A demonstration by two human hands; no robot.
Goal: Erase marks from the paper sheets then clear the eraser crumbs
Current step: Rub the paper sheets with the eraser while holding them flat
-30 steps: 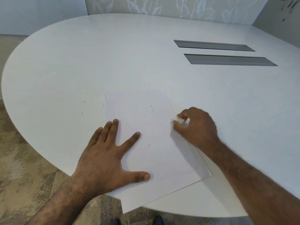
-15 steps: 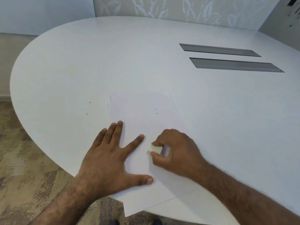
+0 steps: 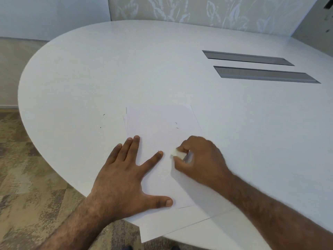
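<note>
A small stack of white paper sheets (image 3: 158, 127) lies at the near edge of the white oval table (image 3: 126, 69), its near corner hanging over the edge. My left hand (image 3: 126, 179) lies flat on the sheets with fingers spread. My right hand (image 3: 200, 159) pinches a white eraser (image 3: 177, 153) and presses it onto the top sheet just right of my left index finger. Two short dark crumbs (image 3: 176, 125) sit on the upper right of the top sheet.
Two tiny dark crumbs (image 3: 102, 121) lie on the table left of the sheets. Two grey cable hatches (image 3: 264, 74) are set into the table at the right. Patterned carpet (image 3: 27, 177) shows below the table's left edge.
My right hand carried the eraser from the sheets' right edge leftward onto the middle of the top sheet. My left hand stayed flat on the paper.
</note>
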